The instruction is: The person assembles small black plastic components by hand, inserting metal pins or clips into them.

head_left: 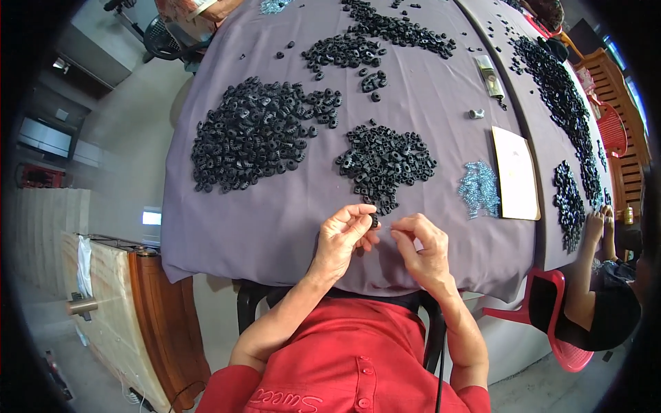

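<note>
Close to the table's front edge, my left hand (340, 239) pinches a small black ribbed plastic part (374, 221) between thumb and fingers. Just right of it, my right hand (423, 249) is closed, thumb against the curled fingers. Something tiny and pale seems to show at its fingertips, too small to name. Directly beyond my hands lies a heap of small black ring-like parts (387, 157). A bigger heap of black ribbed parts (249, 134) spreads to the left. On the right sits a patch of small clear-blue pieces (480, 189).
A cream board (515, 173) lies beside the blue pieces, near a small silvery piece (476, 114) and a flat packet (489, 76). More black parts (403, 31) cover the far side. At right, another person's hands (600, 224) work by a second tabletop; a red chair (559, 316) stands there.
</note>
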The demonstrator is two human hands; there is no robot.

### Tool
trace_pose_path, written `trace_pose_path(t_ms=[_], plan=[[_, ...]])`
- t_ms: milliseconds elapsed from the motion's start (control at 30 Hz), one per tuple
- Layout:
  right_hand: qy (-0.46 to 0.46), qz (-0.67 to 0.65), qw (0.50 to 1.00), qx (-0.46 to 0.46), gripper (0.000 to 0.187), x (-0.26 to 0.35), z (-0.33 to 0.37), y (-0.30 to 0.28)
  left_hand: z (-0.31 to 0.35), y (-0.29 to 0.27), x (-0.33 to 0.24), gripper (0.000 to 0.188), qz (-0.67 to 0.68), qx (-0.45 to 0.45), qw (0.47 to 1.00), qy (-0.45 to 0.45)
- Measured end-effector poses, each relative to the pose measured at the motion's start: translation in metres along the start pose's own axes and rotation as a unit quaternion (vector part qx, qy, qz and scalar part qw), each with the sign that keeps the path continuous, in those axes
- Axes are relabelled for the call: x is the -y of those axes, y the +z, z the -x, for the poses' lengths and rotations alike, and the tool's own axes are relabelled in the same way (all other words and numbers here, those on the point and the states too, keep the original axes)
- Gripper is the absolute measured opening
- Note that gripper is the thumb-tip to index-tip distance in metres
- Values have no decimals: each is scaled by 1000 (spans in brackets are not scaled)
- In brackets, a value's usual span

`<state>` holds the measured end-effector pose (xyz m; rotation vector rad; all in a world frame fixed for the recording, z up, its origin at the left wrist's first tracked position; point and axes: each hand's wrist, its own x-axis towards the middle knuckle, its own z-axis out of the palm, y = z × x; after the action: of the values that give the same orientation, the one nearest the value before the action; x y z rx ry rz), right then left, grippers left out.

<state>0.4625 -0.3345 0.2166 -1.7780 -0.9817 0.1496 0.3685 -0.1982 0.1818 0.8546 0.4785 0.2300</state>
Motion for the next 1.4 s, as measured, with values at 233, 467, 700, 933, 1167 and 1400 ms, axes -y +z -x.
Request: trace_pose_path(t_ms=[233,467,700,933,1167,1400], plan=[[12,13,1000,20,14,-2,9,2,2,11,9,16,16,-28,999,-22],[-1,39,999,-17,14,-4,13,8,4,9,17,14,24,-27,999,-15],[-56,35,997,42,16,-1,10,9,13,1,17,10,82,-16,995,-45],[119,-11,988,100,20,6,-4,14,20,-11,7,13,128,-2,989,-80],[37,-12,988,151,17,-7,-18,20,14,-32,-2,15,127,-48,991,0],[-197,245,938,143,16,-24,-44,57,12,-49,0,13,152,-47,987,29]])
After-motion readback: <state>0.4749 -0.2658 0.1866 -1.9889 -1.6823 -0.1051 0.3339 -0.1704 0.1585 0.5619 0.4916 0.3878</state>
